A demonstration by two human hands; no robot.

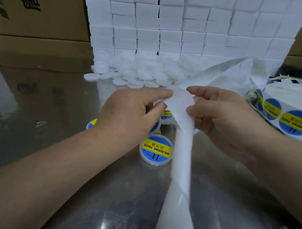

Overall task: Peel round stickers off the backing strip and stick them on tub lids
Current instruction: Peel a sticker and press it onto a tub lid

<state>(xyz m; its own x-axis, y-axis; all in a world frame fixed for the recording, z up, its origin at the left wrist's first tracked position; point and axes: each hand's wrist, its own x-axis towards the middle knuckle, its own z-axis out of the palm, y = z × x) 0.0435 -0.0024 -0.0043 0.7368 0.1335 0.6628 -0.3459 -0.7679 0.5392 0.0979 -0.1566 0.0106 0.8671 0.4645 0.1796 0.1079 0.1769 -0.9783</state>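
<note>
Your left hand and right hand are both pinching the white strip between thumb and forefinger, above labelled tubs.

The backing strip running down the middle of the frame is plain white. The labelled tub lid at centre is white-rimmed, with a blue round sticker crossed by a yellow band of black lettering. The stickers on the roll at right show the same blue and yellow. The unlabelled lids heaped behind are white, as are the stacked boxes. The cartons at upper left are brown with black print. The counter is shiny grey metal.
</note>
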